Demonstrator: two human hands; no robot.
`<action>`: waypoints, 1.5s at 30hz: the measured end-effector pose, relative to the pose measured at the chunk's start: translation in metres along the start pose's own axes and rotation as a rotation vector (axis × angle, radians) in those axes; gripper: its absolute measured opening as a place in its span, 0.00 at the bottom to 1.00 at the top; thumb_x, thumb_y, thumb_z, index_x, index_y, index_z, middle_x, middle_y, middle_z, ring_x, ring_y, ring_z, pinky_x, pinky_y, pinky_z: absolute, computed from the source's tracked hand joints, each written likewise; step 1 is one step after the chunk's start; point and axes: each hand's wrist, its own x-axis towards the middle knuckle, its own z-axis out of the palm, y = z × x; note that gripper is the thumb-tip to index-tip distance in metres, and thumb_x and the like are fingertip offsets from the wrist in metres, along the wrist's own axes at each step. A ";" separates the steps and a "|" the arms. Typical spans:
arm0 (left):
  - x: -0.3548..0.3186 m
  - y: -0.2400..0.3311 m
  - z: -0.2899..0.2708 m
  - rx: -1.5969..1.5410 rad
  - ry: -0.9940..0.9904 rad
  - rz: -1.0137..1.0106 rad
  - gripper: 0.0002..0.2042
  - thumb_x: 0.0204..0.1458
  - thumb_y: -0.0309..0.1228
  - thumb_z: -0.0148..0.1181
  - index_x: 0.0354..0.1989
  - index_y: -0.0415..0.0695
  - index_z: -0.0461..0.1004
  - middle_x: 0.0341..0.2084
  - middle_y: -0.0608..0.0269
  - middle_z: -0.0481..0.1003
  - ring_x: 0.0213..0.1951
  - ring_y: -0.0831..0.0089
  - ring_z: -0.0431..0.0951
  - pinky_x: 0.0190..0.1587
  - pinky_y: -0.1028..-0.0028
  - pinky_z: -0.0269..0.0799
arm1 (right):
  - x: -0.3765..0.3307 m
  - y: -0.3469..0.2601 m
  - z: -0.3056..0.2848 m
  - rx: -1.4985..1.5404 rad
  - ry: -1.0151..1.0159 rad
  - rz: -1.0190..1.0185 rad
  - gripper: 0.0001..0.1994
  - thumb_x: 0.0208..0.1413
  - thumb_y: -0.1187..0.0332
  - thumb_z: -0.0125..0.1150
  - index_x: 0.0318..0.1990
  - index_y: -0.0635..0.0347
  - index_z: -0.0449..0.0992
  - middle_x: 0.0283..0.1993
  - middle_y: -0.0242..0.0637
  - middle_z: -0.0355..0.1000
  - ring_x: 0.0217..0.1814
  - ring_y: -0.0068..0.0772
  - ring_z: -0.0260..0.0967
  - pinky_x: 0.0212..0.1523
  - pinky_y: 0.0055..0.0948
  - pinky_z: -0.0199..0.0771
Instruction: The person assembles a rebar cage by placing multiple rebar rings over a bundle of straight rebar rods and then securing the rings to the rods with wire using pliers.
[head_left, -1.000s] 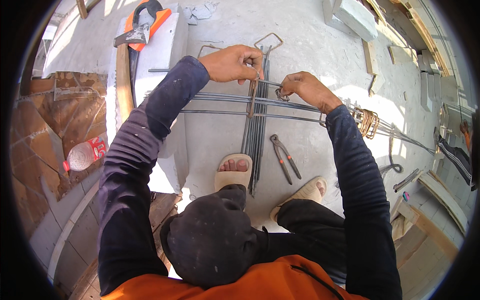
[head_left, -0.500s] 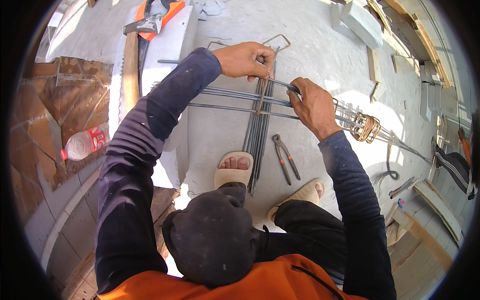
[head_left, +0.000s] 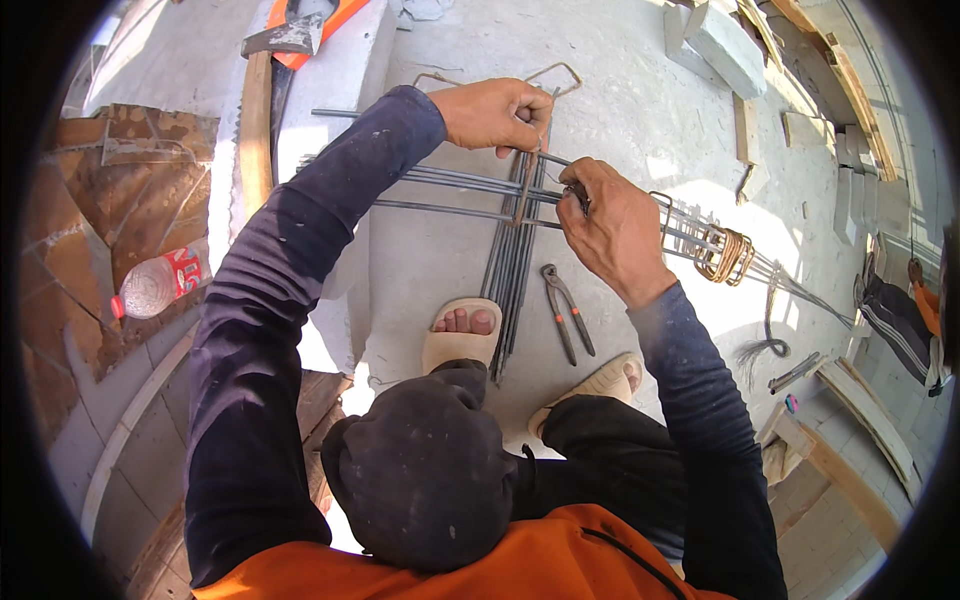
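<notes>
Several long steel bars (head_left: 455,211) lie across in front of me, with a bent rectangular stirrup (head_left: 524,190) around them. My left hand (head_left: 492,114) is closed in a pinch at the stirrup's upper end; what its fingers hold is hidden. Just right of the stirrup, my right hand (head_left: 617,225) is closed around a small dark thing I cannot make out, close to the bars. A thin wire seems to show near its fingertips. Beneath, a bundle of bars (head_left: 511,285) runs toward my feet. Pincers (head_left: 563,310) with orange-marked handles lie on the floor to its right.
More stirrups (head_left: 730,257) are bunched on the bars at right, beside loose tie wire (head_left: 768,330). A pale block (head_left: 345,85) at left bears a hammer (head_left: 283,40) and an orange-handled saw (head_left: 335,18). A plastic bottle (head_left: 158,284) lies left. Blocks (head_left: 722,50) stand far right.
My right hand has shifted left toward the stirrup, its fingers now curled around the dark thing. My left hand stays at the stirrup's upper end. The view has moved slightly.
</notes>
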 end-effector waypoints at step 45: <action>-0.024 0.022 0.029 0.242 0.592 -0.154 0.15 0.51 0.28 0.72 0.45 0.38 0.79 0.34 0.56 0.81 0.37 0.69 0.80 0.45 0.70 0.77 | 0.049 0.007 0.003 0.871 -0.172 0.403 0.11 0.64 0.64 0.67 0.38 0.64 0.87 0.29 0.31 0.78 0.24 0.17 0.69 0.16 0.19 0.63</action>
